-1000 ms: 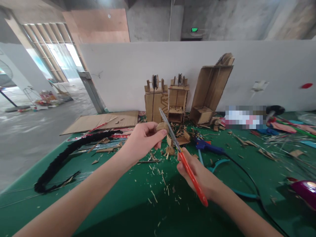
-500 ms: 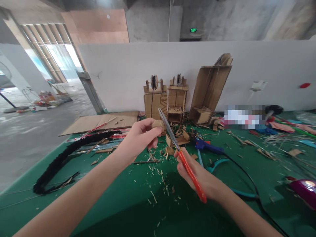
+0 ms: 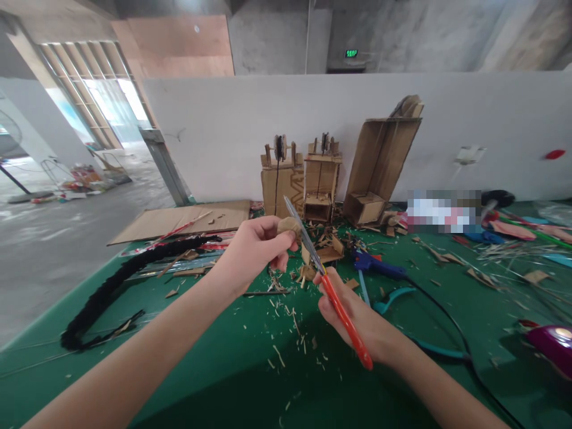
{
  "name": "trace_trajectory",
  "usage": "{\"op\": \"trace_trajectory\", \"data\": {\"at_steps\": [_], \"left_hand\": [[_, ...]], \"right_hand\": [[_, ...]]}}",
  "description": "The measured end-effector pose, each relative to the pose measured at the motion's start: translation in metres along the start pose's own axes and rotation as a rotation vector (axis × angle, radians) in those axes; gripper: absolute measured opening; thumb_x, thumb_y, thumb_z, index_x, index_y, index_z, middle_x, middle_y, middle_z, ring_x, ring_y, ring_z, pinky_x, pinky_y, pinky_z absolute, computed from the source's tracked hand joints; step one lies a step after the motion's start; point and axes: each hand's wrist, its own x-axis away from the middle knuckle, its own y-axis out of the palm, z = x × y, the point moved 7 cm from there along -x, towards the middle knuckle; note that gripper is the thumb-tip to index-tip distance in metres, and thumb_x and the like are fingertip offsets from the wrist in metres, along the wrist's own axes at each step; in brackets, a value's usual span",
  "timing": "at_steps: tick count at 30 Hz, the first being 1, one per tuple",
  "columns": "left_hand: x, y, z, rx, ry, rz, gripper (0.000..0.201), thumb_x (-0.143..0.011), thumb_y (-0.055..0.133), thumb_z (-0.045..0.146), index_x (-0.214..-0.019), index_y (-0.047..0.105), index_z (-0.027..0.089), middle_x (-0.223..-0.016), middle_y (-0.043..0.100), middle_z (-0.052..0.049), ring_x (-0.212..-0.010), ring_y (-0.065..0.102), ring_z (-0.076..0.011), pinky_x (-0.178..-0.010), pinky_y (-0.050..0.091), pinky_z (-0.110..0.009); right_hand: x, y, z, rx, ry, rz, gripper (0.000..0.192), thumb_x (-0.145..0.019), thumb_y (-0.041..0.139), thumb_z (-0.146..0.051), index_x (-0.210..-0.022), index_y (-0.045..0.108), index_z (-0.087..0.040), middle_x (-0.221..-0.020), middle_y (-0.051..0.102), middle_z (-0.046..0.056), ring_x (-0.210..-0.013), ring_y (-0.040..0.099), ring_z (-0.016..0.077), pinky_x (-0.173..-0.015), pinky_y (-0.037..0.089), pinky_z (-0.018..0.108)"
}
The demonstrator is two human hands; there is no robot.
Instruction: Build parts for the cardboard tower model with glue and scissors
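My left hand (image 3: pixel 254 250) pinches a small round piece of cardboard (image 3: pixel 289 226) between thumb and fingers, held above the green table (image 3: pixel 201 351). My right hand (image 3: pixel 357 319) grips red-handled scissors (image 3: pixel 328 292). Their metal blades (image 3: pixel 300 232) point up and away and touch the right edge of the cardboard piece. Small cardboard shavings (image 3: pixel 290 322) lie scattered on the table below both hands.
Three cardboard models (image 3: pixel 322 179) stand against the white wall. A blue glue gun (image 3: pixel 379 267) with a black cord lies right of my hands. A black fuzzy strip (image 3: pixel 116 283) curves at the left, beyond it a flat cardboard sheet (image 3: pixel 187 219). A purple object (image 3: pixel 552 345) sits far right.
Both hands with the cardboard piece and the scissors have drifted slightly left and up; the blades stay against the piece.
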Motion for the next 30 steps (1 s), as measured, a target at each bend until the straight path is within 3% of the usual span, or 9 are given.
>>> {"op": "trace_trajectory", "data": {"at_steps": [10, 24, 30], "left_hand": [[0.001, 0.004, -0.002, -0.007, -0.004, -0.011, 0.023, -0.081, 0.058, 0.023, -0.059, 0.058, 0.018, -0.042, 0.051, 0.003, -0.038, 0.044, -0.006, -0.041, 0.034, -0.02], [0.005, 0.009, -0.006, 0.114, -0.05, 0.023, 0.027, -0.085, 0.057, 0.031, -0.063, 0.057, 0.016, -0.05, 0.054, 0.002, -0.042, 0.047, -0.0052, -0.043, 0.038, -0.018], [0.004, 0.009, -0.003, 0.012, -0.026, 0.006, 0.028, -0.087, 0.055, 0.032, -0.063, 0.057, 0.016, -0.049, 0.056, 0.001, -0.044, 0.051, -0.0058, -0.045, 0.04, -0.017]], "right_hand": [[-0.001, -0.001, 0.0, -0.019, -0.025, 0.033, 0.024, -0.093, 0.038, -0.048, -0.096, 0.038, -0.025, -0.078, 0.048, 0.0, -0.07, 0.049, 0.0165, -0.069, 0.047, 0.035], [-0.003, 0.003, 0.009, 0.065, -0.006, 0.146, 0.025, -0.09, 0.046, -0.042, -0.079, 0.032, -0.024, -0.07, 0.043, -0.004, -0.058, 0.04, 0.0137, -0.054, 0.037, 0.03], [-0.003, 0.005, 0.01, 0.027, -0.037, 0.143, 0.026, -0.092, 0.043, -0.044, -0.08, 0.033, -0.024, -0.072, 0.042, -0.003, -0.059, 0.039, 0.013, -0.055, 0.037, 0.029]]}}
